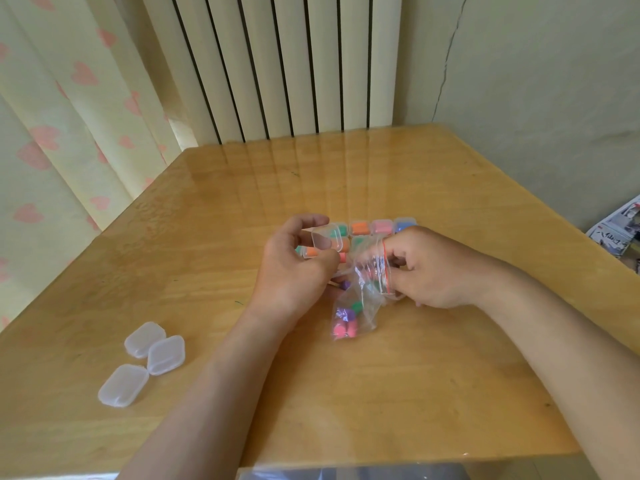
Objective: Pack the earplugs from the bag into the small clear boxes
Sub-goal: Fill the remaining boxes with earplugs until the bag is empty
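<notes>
A clear zip bag (360, 306) with a red seal line hangs above the table's middle, holding several pink, purple and green earplugs (344, 322) at its bottom. My right hand (429, 268) pinches the bag's mouth, fingers reaching inside. My left hand (294, 265) grips a small clear box (325, 237) with its lid up, right beside the bag. One purple earplug (345, 285) shows just below my left hand. Behind both hands stand several filled boxes (381, 226) with orange, green, pink and blue earplugs.
Three empty shut clear boxes (143, 362) lie at the table's near left. The wooden table (415, 393) has a glossy cover. A radiator and a curtain stand behind it. Printed paper (620, 230) lies off the right edge.
</notes>
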{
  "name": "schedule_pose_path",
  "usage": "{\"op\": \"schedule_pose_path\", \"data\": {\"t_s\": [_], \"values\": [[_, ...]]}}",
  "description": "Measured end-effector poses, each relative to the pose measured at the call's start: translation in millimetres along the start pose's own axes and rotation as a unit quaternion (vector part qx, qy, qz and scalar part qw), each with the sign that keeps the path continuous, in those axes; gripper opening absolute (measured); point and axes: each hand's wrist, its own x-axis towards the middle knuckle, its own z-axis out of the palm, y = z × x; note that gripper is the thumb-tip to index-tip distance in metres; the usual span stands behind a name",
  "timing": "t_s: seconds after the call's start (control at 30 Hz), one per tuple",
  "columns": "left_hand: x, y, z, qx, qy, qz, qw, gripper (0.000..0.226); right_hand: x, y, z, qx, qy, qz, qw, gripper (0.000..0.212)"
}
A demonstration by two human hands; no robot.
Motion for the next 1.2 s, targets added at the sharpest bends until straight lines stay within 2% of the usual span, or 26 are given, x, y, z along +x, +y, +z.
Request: {"op": "schedule_pose_path", "data": {"t_s": [0.1, 0.2, 0.37, 0.5, 0.57, 0.7, 0.8, 1.2], "values": [[-1, 1, 0, 0.005, -0.004, -0.003, 1.000, 0.038, -3, -2, -6, 0.007, -0.003, 0.018, 1.000, 0.036], [0, 1, 0, 0.006, -0.010, -0.006, 1.000, 0.038, -7, -3, -14, 0.029, 0.019, 0.010, 0.999, 0.027], [1, -2, -1, 0.000, -0.017, -0.005, 1.000, 0.039, -8, -4, -24, 0.119, 0.150, -0.014, 0.981, 0.036], [0, -2, -1, 0.002, -0.019, 0.014, 1.000, 0.042, -7, -6, -27, 0.168, 0.250, -0.065, 0.951, 0.030], [0, -2, -1, -0.005, -0.024, 0.028, 0.999, 0.045, -7, -7, -26, 0.190, 0.271, -0.095, 0.939, 0.022], [0, -2, -1, -0.017, -0.025, 0.047, 0.998, 0.049, -4, -7, -19, 0.156, 0.236, -0.133, 0.950, 0.008], [-1, -2, -1, -0.037, -0.036, 0.045, 0.998, 0.049, 0, -5, -9, 0.114, 0.210, -0.143, 0.960, 0.008], [6, -4, -4, -0.131, -0.088, -0.018, 0.987, 0.050, 2, -3, 1, 0.079, 0.156, -0.128, 0.976, 0.008]]}}
